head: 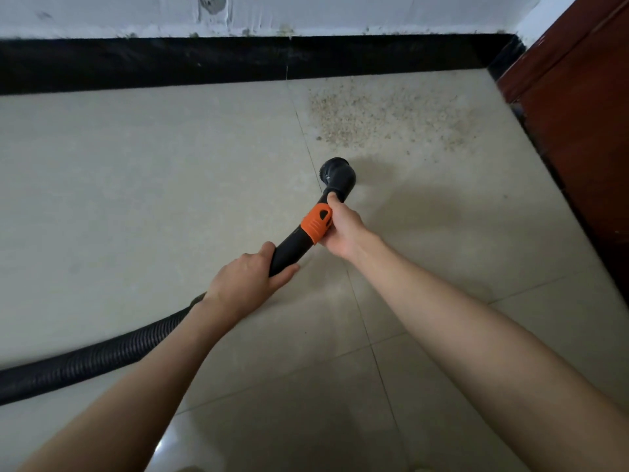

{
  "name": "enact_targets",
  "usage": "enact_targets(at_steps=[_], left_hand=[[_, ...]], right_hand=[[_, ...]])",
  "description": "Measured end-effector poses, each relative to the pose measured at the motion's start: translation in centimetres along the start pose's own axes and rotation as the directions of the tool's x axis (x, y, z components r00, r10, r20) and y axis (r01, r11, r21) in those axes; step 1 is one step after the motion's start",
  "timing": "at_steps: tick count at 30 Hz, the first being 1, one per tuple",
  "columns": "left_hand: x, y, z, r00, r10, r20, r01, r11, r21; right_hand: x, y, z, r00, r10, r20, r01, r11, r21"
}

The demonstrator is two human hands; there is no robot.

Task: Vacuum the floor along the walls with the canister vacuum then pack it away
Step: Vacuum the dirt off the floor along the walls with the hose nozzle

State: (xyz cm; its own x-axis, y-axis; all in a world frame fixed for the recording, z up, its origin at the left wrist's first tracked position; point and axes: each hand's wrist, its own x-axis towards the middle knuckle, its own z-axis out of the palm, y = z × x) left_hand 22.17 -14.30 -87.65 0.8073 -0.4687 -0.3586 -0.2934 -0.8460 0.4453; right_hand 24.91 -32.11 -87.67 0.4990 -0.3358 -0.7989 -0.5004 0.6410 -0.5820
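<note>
A black vacuum wand (292, 245) with an orange collar (316, 224) ends in a round black brush nozzle (337, 177) held just above the beige tiled floor (136, 172). My left hand (245, 281) grips the wand's rear end, where the ribbed black hose (88, 359) joins and runs off to the lower left. My right hand (343, 229) holds the wand at the orange collar, thumb up against the nozzle neck. A patch of sandy crumbs (384, 114) lies on the floor beyond the nozzle, near the wall. The canister is out of view.
A black skirting board (170, 63) runs along the foot of the white wall (119, 11) ahead. A dark red wooden door or cabinet (578, 107) stands at the right, forming a corner with the wall.
</note>
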Motion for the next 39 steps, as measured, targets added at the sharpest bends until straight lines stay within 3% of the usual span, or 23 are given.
enact_targets(at_steps=[12,20,27,34,39], left_hand=[[0.9,-0.4,-2.4,0.990,0.057,0.130,-0.064,0.997,0.047],[1.2,0.4,-2.0,0.989,0.041,0.142,-0.053,0.995,0.079],[2.0,-1.2,-2.3,0.995,-0.043,0.085,0.043,0.999,0.009],[6.3,-1.1,-4.0,0.990,-0.081,0.119,0.084,0.996,-0.022],[10.2,-1.0,-5.7,0.991,-0.100,0.093,0.103,0.994,-0.026]], right_hand=[[-3.1,-1.7,1.1,0.998,0.017,-0.059,-0.034,0.953,-0.300],[-3.1,-1.1,0.0,0.997,0.008,-0.079,-0.031,0.952,-0.304],[-2.4,-1.6,3.9,0.997,-0.028,-0.075,0.000,0.938,-0.347],[1.3,-3.1,6.0,0.976,-0.147,-0.160,0.070,0.910,-0.408],[4.0,-6.0,7.6,0.983,-0.151,-0.106,0.097,0.912,-0.398]])
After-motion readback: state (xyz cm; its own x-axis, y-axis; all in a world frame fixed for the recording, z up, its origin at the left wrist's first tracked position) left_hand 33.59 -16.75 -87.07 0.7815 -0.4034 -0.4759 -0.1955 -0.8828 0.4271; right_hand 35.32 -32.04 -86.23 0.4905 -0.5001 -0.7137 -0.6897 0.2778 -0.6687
